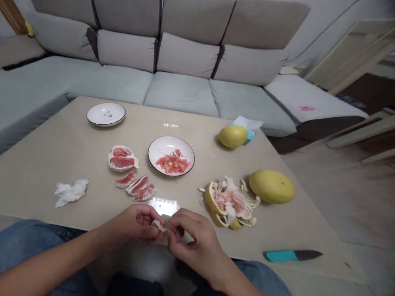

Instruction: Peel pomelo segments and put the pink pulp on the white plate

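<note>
My left hand (135, 226) and my right hand (193, 240) meet at the front edge of the beige table (61, 144). Both pinch a small pomelo segment (159, 227) with white membrane, partly hidden by my fingers. Just beyond them lie several peeled pink segments (135, 187), and a larger membrane-wrapped piece (122, 158) sits behind those. A white plate (160, 147) holds chopped pink pulp (172, 163). To my right lies a heap of yellow pomelo peel (230, 203).
Two whole yellow pomelos (271, 186) (233, 136) sit at the right, beside a tissue packet (251, 126). A teal-handled kitchen knife (293, 255) lies near the right edge. A bare white plate (105, 114) and crumpled white membrane (70, 192) are on the left. A grey sofa (182, 92) stands behind.
</note>
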Demonstrator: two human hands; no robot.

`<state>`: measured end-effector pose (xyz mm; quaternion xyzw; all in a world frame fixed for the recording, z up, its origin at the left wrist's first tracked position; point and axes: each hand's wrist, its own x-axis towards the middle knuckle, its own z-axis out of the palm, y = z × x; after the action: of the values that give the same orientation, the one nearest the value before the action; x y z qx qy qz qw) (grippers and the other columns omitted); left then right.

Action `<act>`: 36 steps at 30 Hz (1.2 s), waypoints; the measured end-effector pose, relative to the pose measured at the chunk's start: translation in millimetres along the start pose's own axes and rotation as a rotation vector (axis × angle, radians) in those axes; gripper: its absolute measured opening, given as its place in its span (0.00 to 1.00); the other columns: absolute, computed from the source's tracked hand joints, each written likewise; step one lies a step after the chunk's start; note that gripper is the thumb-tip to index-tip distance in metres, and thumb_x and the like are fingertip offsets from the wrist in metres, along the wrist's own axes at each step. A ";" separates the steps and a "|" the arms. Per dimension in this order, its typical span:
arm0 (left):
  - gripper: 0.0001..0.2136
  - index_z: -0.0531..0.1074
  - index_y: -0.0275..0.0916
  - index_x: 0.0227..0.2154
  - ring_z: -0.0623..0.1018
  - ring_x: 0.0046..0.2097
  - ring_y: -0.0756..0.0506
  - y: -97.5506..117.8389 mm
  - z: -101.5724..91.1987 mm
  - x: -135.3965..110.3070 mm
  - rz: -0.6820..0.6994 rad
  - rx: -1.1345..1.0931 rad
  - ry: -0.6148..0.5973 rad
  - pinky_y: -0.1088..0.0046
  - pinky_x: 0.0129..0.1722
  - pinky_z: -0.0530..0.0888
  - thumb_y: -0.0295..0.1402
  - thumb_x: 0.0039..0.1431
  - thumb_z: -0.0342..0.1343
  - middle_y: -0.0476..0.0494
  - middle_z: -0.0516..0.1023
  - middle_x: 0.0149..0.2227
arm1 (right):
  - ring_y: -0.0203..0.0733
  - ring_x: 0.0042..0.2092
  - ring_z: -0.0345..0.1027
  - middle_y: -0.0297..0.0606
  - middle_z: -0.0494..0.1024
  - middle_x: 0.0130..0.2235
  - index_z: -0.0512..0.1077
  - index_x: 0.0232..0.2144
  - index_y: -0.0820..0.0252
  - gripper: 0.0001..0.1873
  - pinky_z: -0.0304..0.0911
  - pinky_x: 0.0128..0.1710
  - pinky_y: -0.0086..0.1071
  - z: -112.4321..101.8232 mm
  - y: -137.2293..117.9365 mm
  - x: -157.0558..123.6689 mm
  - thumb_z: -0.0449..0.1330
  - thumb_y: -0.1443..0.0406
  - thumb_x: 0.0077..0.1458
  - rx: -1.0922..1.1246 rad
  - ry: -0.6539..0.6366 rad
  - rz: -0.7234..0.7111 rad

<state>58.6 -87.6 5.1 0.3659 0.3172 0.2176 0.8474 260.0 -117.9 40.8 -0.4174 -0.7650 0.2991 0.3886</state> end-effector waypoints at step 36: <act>0.12 0.75 0.35 0.35 0.77 0.30 0.51 -1.0 0.8 2.1 0.011 -0.025 0.074 0.75 0.33 0.72 0.30 0.47 0.69 0.49 0.80 0.27 | 0.41 0.30 0.73 0.41 0.78 0.29 0.71 0.36 0.63 0.07 0.68 0.29 0.32 4.6 1.1 -4.8 0.53 0.74 0.58 -0.479 0.048 -0.348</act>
<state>60.7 -87.4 4.0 0.3487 0.3435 0.2394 0.8385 258.3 -122.2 35.8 -0.3670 -0.8645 0.0289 0.3423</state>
